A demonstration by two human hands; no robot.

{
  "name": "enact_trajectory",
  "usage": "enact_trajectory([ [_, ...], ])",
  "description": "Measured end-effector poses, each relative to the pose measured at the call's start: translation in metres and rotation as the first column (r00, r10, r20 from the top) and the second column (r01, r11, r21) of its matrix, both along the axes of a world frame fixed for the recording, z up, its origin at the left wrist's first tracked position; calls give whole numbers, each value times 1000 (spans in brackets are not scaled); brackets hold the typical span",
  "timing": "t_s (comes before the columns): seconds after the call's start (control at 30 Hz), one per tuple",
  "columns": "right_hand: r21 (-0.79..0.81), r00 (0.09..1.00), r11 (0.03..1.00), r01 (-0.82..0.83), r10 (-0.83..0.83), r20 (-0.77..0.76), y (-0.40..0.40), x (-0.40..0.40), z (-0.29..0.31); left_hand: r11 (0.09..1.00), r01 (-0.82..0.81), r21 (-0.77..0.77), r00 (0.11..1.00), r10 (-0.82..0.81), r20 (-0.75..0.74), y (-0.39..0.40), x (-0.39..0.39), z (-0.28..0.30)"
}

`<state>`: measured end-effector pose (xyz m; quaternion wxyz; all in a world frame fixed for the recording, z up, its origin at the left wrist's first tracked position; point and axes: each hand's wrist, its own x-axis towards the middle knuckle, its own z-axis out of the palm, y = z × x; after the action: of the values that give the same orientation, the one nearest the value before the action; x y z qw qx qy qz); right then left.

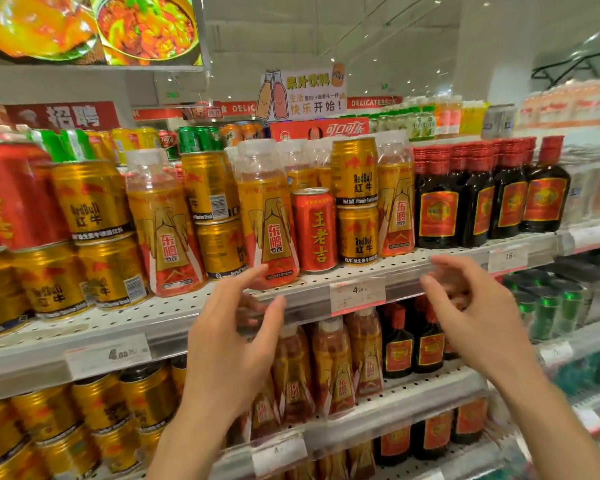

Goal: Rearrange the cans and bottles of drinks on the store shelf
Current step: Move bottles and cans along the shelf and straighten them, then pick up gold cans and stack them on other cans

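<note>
Both hands, left (234,336) and right (471,315), hover spread and empty before the shelf edge (326,292).

On the upper shelf (326,285) we list, all upright: one red can (315,230) with yellow characters, standing alone at the front edge; just to its right two gold cans (355,202), one stacked on the other; to its left an orange bottle (265,216) with a clear cap, and another like it (161,223) further left. Dark bottles (489,199) with red caps and red labels fill the right end in a row. More gold cans (94,233) stand stacked in twos at the left end.
</note>
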<state>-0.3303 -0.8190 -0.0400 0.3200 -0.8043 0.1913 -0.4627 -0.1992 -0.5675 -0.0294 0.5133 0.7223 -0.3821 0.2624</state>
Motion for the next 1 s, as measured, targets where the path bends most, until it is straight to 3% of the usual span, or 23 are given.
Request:
enact_trajectory([
  [0.3, -279, 998, 960, 22, -3, 67, 15, 55, 106, 997, -4, 78, 977, -12, 212, -13, 23, 53],
  [0.53, -416, 982, 908, -58, -23, -188, 2, 90, 155, 989, 4, 146, 970, -39, 239, -34, 23, 67],
  [0.7, -341, 956, 926, -159, 58, -288, -8, 94, 164, 989, -18, 145, 975, -14, 221, -38, 28, 73],
  [1.0, -213, 968, 952, -220, 186, -170, -15, 92, 165, 993, -6, 121, 985, -14, 170, -39, 31, 77],
])
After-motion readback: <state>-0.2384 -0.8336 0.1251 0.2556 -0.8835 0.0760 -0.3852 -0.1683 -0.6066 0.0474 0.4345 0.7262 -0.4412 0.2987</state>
